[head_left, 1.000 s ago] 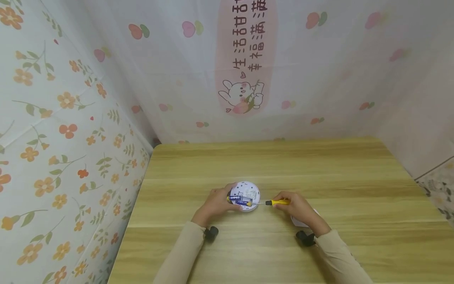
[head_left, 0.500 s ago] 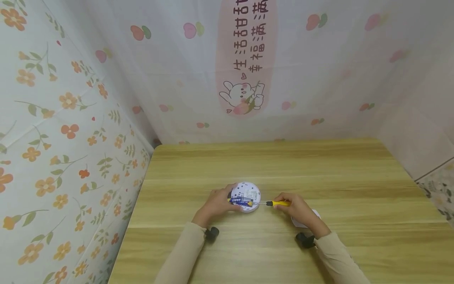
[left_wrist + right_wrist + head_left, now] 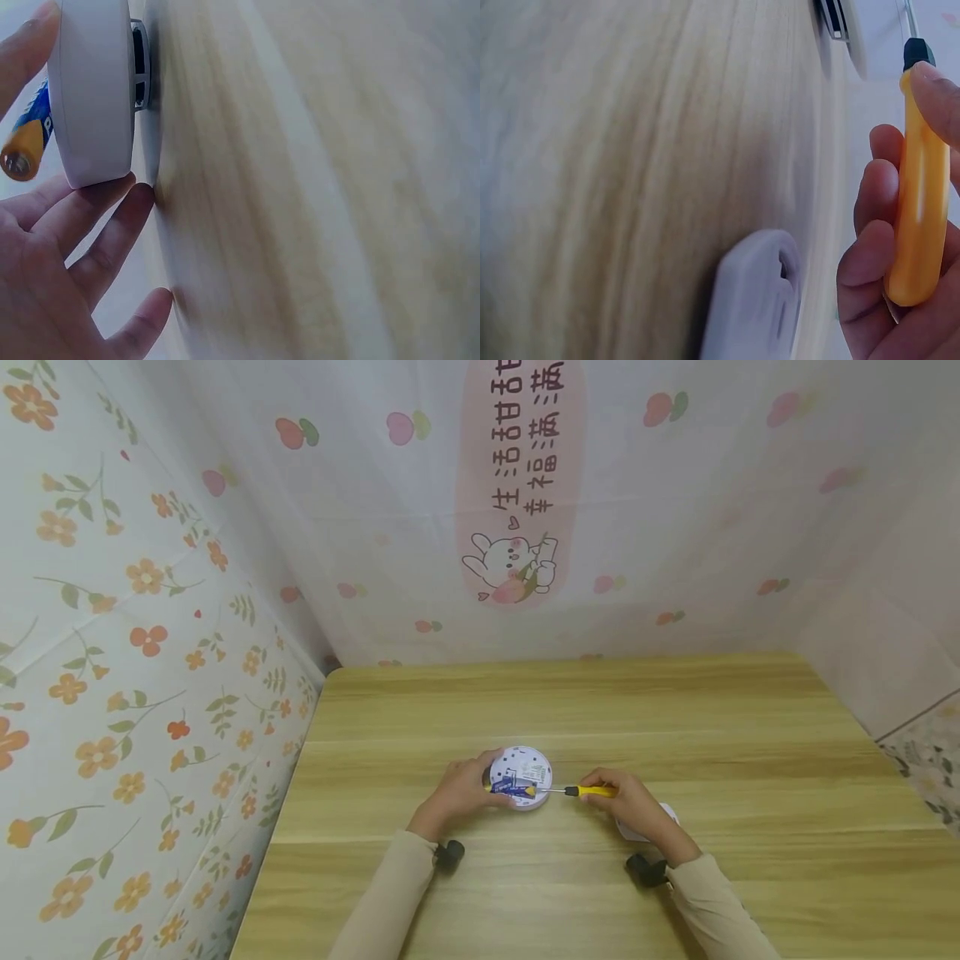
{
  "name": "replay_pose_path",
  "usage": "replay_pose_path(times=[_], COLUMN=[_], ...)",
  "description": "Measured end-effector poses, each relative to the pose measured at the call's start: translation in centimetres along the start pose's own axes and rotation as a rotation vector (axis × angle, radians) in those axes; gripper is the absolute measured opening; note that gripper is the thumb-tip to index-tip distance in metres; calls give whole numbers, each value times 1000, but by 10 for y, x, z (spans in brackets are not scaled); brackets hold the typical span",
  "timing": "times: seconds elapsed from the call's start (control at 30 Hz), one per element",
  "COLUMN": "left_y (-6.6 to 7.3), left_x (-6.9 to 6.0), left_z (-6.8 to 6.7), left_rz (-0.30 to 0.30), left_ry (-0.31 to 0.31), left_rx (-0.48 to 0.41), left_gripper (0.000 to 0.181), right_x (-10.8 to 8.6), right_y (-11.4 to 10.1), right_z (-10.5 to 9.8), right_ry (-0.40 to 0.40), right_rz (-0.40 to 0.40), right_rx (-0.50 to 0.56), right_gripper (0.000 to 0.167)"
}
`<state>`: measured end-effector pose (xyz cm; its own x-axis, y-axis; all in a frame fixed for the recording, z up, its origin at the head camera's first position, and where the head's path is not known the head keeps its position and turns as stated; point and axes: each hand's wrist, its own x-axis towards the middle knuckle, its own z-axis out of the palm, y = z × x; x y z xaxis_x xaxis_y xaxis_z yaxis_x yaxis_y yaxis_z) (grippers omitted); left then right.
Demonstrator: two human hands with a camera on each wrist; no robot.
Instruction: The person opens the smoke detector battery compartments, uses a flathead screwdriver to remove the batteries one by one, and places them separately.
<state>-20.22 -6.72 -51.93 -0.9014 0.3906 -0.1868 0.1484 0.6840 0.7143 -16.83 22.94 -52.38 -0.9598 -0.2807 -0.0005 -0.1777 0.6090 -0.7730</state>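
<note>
Left fingers (image 3: 115, 246) grip a thick, perhaps plastic disc (image 3: 94, 97); right fingers (image 3: 879, 187) clasp a smooth yellow screwdriver (image 3: 922, 199).

Curtain (image 3: 555, 527), top centre of head view: 生活甜甜 in left column, 幸福满满 in right, both running upward, label (image 3: 534, 773) on white disc (image 3: 516, 761), lower centre, too small to read, battery (image 3: 31, 129) lettering, left edge of left-wrist view, partial, unclear.

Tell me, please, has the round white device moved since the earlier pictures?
No: in the head view, the round white device keeps visibly the same place against the table.
</note>
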Motion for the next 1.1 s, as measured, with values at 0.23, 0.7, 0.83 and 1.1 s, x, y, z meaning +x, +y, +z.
replay_pose_path(times=[0.23, 0.7, 0.83, 1.1], left_y=[-1, -1, 0, -2], left_x=[1, 0, 0, 1], left_z=[2, 0, 0, 1], left_rz=[4, 17, 20, 27], left_ry=[1, -21, -21, -17], left_rx=[13, 48, 40, 34], left_gripper=[94, 97, 97, 98], right_x=[0, 0, 0, 5], right_y=[-1, 4, 6, 14], right_z=[-4, -23, -31, -40], right_ry=[25, 48, 56, 108], right_rz=[-9, 38, 39, -3], right_rx=[-32, -14, -27, -114], right_gripper=[13, 17, 18, 17])
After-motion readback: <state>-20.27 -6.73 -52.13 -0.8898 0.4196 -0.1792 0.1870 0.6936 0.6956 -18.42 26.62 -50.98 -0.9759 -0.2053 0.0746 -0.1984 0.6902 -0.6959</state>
